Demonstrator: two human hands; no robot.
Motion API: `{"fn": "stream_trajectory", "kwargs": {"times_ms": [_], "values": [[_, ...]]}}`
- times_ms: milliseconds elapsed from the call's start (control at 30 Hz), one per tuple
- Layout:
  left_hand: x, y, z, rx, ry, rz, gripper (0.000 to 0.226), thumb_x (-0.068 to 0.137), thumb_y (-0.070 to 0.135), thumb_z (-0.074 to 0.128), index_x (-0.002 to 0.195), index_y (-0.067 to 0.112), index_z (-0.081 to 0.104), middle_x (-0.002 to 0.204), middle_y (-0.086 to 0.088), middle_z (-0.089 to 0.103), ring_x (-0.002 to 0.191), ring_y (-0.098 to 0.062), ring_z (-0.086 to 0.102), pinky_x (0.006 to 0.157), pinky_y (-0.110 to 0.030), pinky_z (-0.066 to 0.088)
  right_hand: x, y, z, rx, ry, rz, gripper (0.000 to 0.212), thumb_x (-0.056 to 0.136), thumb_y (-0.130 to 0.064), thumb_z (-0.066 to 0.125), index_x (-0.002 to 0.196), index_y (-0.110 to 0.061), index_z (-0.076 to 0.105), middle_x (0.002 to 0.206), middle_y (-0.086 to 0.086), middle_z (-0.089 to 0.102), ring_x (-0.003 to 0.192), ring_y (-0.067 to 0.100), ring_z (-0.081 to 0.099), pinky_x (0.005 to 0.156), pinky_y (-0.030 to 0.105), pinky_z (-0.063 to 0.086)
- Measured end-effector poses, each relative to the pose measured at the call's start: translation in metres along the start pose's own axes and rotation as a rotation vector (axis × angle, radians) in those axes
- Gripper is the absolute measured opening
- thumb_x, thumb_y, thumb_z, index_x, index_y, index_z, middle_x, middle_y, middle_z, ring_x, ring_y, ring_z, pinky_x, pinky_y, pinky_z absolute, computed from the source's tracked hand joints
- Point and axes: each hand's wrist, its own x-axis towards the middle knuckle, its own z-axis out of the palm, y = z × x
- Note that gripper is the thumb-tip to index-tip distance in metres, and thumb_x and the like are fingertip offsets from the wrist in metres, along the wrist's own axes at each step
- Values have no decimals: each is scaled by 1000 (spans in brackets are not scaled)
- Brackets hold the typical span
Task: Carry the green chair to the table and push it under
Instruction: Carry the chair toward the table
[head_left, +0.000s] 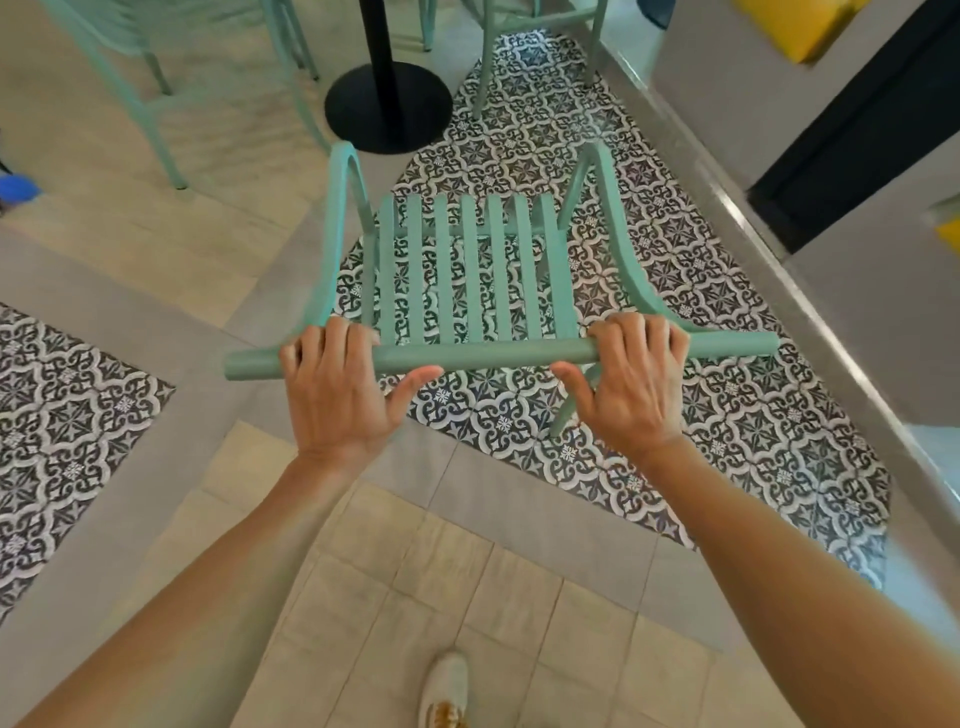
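The green chair (470, 270), with a slatted seat and curved armrests, is seen from above and behind, over the patterned floor tiles. My left hand (340, 387) grips the left part of its round top rail, and my right hand (631, 382) grips the right part. Both sets of fingers wrap over the rail with thumbs underneath. Ahead stands the table's black post on a round black base (388, 106); the tabletop is out of view.
Another green chair (156, 93) stands at the far left and a third (530, 31) at the far right of the table base. A grey wall with a dark panel (841, 156) runs along the right. My shoe (444, 691) shows at the bottom.
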Motion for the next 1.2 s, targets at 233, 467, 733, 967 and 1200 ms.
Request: {"fn": "stream_trajectory", "kwargs": {"times_ms": [233,467,733,967,1200], "values": [[30,32,25,60,-10,-77,70,90,83,37,90,14,49,88,-6,48,82,-25,38,78,-43,30,47,51,28,63,-13,-77,71,105,-72,18,100,-13,58,99,10,57,89,25,43,82,42,33],[66,46,65,158,37,-145,69,90,83,40,90,14,49,88,-8,50,83,-26,39,79,-44,29,109,92,63,112,-1,-185,72,105,-72,15,96,-13,55,97,10,57,85,25,45,80,41,32],[132,50,109,203,101,-180,71,89,82,40,88,12,50,89,-9,52,82,-27,41,80,-44,30,183,124,114,135,41,-244,62,106,-68,29,98,-12,54,97,10,53,87,26,44,81,43,31],[210,36,163,256,118,-212,67,87,80,44,86,13,52,87,-6,52,82,-24,39,79,-41,29,272,147,180,161,50,-273,58,106,-69,30,99,-14,47,99,9,48,88,25,39,82,44,35],[309,-6,225,276,75,-228,67,88,80,42,88,14,52,88,-5,51,83,-23,37,79,-40,28,381,155,251,153,5,-280,58,106,-70,27,99,-16,46,100,7,44,89,24,38,82,43,35]]}}
